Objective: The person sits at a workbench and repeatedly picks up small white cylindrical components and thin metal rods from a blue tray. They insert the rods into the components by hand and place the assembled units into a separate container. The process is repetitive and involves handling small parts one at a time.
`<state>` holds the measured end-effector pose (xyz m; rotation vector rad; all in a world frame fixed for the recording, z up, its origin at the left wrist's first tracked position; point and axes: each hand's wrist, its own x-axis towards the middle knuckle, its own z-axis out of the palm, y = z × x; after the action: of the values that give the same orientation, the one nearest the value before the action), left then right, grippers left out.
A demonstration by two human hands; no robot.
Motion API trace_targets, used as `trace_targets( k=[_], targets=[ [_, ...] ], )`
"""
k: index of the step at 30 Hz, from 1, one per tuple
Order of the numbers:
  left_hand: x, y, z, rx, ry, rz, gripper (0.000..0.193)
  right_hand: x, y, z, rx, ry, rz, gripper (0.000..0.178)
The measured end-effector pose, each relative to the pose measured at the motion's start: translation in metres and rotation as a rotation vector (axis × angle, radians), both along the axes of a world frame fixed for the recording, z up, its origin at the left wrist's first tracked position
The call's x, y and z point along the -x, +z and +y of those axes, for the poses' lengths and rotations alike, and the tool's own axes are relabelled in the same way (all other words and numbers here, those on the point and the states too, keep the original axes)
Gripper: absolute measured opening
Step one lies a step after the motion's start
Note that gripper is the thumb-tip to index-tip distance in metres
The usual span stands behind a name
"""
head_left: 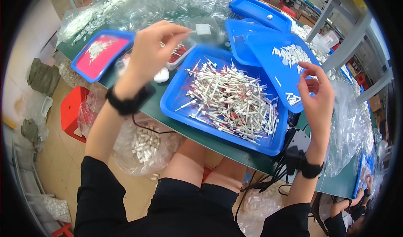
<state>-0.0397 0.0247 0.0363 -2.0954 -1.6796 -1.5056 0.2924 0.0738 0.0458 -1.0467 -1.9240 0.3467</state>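
Observation:
My left hand (153, 48) is raised over the far left corner of a blue tray (168, 100). Its thumb and forefinger pinch together, and a small white rectangular piece (203, 29) sticks out from the fingertips, slightly blurred. Inside the tray lies a big heap of thin white sticks (231, 98), with some red parts among them. My right hand (317, 94) hovers at the right edge of a second blue tray (260, 48), fingers curved and apart, with nothing plainly held. Short white tubes (290, 54) are scattered on that second tray.
A blue-rimmed tray with a pink bottom (103, 64) stands at the left, white bits on it. Clear plastic pieces (159, 6) pile up at the back. Grey metal posts (348, 43) rise at right. Bags of white parts (145, 146) sit below the table; a co-worker's arm (348, 203) shows lower right.

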Motion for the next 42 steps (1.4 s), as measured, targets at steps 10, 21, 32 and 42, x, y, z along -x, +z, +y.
trace_targets(
  k=[10, 21, 32, 42],
  targets=[
    [-0.105, -0.005, -0.068, -0.095, -0.357, 0.042, 0.022, 0.031, -0.004, -0.073, 0.231, 0.488, 0.571, 0.02],
    [-0.108, -0.013, -0.065, -0.101, -0.38, 0.11, 0.027, 0.021, -0.01, -0.078, 0.215, 0.451, 0.594, 0.021],
    [-0.104, -0.015, -0.068, -0.098, -0.32, 0.241, 0.036, 0.02, -0.013, -0.078, 0.166, 0.379, 0.453, 0.02],
    [-0.113, -0.015, -0.072, 0.068, -0.447, 0.027, 0.034, 0.033, -0.016, -0.079, -0.21, 0.264, 0.012, 0.022]
  ],
)
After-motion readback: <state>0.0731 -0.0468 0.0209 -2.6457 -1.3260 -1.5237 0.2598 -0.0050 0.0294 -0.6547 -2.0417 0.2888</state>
